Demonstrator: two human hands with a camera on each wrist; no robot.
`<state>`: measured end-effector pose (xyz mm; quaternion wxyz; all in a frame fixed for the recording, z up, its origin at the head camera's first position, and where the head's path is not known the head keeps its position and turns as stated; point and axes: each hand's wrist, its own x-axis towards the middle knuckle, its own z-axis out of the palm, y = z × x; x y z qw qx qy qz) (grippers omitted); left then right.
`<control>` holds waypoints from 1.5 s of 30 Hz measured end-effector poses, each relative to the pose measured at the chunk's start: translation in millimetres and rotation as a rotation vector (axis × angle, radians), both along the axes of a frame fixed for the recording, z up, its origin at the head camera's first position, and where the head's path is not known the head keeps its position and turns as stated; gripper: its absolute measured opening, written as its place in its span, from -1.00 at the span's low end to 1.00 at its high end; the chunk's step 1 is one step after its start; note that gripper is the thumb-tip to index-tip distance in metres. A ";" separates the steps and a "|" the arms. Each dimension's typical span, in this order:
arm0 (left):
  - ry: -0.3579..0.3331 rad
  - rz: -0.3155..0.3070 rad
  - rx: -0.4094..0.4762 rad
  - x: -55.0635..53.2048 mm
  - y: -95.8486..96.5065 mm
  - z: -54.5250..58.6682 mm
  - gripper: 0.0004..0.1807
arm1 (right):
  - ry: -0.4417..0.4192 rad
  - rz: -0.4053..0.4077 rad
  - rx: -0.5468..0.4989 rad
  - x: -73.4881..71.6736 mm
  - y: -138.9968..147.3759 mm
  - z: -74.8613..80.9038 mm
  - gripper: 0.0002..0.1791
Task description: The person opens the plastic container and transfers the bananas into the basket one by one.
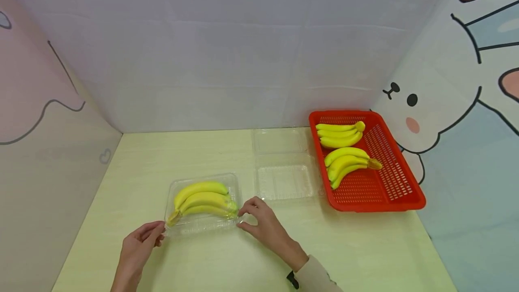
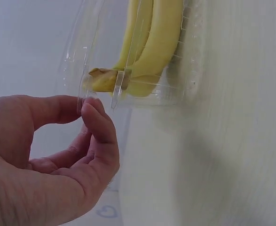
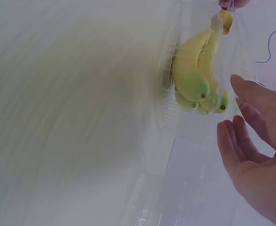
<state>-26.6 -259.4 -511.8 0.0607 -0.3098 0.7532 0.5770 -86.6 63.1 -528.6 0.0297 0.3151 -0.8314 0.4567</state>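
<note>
A bunch of bananas [image 1: 204, 199] lies in a clear plastic clamshell box [image 1: 198, 228], under transparent plastic that looks like its lid. With thumb and forefinger, my left hand [image 1: 139, 242] pinches the box's near left corner, beside the brown stem end; the left hand [image 2: 67, 150] shows the same pinch in the left wrist view. My right hand [image 1: 265, 226] is at the near right corner, thumb and fingers apart and fingertips close to the plastic. In the right wrist view a gap shows between the right hand's [image 3: 260, 136] thumb and fingers; contact is hard to tell.
Right of the box, a second clear clamshell [image 1: 284, 183] lies unfolded on the pale table [image 1: 194, 265]. A red plastic basket [image 1: 395, 195] stands beyond it, holding an upper banana bunch [image 1: 340, 135] and a lower banana bunch [image 1: 346, 163]. Cloth walls [image 1: 227, 66] enclose the table's back and sides.
</note>
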 end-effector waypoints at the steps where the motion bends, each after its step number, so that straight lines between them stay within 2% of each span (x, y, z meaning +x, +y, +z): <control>1: 0.006 0.000 0.003 0.4 0.0 -0.1 -0.57 | 0.037 0.006 0.007 -0.6 0.0 -0.4 -0.78; 7: 0.038 0.031 0.041 1.2 -0.5 -1.7 -0.48 | 0.210 0.041 -0.007 -5.1 0.4 -4.5 -0.78; 13: 0.079 0.046 0.052 -3.1 -0.3 -4.1 -0.43 | 0.275 0.069 -0.022 -8.3 2.1 -8.8 -0.77; 17: 0.101 0.049 0.045 -7.7 0.7 -4.7 -0.46 | 0.278 0.079 -0.017 -8.7 3.0 -8.5 -0.78; 24: 0.101 0.111 0.019 -15.4 -1.7 -8.4 -0.51 | 0.240 0.087 0.005 -8.3 3.8 -5.1 -0.82; 30: 0.071 0.097 -0.025 -21.6 -4.0 -9.8 -0.50 | 0.213 0.096 0.004 -9.2 4.1 -5.2 -0.85; 37: 0.094 0.086 -0.043 -30.9 -7.2 -11.9 -0.48 | 0.222 0.102 -0.012 -9.5 3.8 -4.7 -0.84; 45: 0.082 0.059 -0.052 -42.3 -11.4 -13.6 -0.46 | 0.230 0.101 -0.020 -10.0 3.8 -3.4 -0.84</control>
